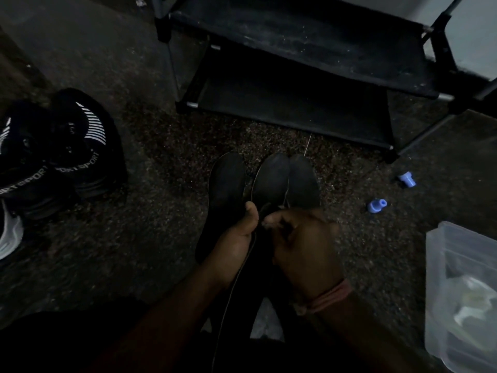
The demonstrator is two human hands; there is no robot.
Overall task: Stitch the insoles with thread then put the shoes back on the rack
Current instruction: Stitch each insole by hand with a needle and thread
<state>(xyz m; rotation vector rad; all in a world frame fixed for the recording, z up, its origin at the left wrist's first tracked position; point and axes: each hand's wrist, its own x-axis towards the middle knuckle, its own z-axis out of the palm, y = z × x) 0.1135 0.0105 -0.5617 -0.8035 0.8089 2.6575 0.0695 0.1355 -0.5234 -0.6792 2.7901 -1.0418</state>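
Note:
The scene is dim. Three dark insoles stand fanned out in front of me: one on the left [227, 181], a middle one [271, 179] and a right one [302, 181]. My left hand [236, 243] grips the lower part of the insoles, thumb on top. My right hand [301, 243] is curled beside it and pinches something small at the middle insole; a needle cannot be made out. A thin thread [231, 297] trails from between my hands toward me. A pair of black sport shoes [64, 152] sits on the floor at the left.
A black shoe rack [295, 63] with two bare shelves stands ahead. Two small blue spools [376, 205] [407, 179] lie on the carpet to the right. A clear plastic bag [462, 292] lies at the right edge. A light-coloured shoe [9, 238] shows at the far left.

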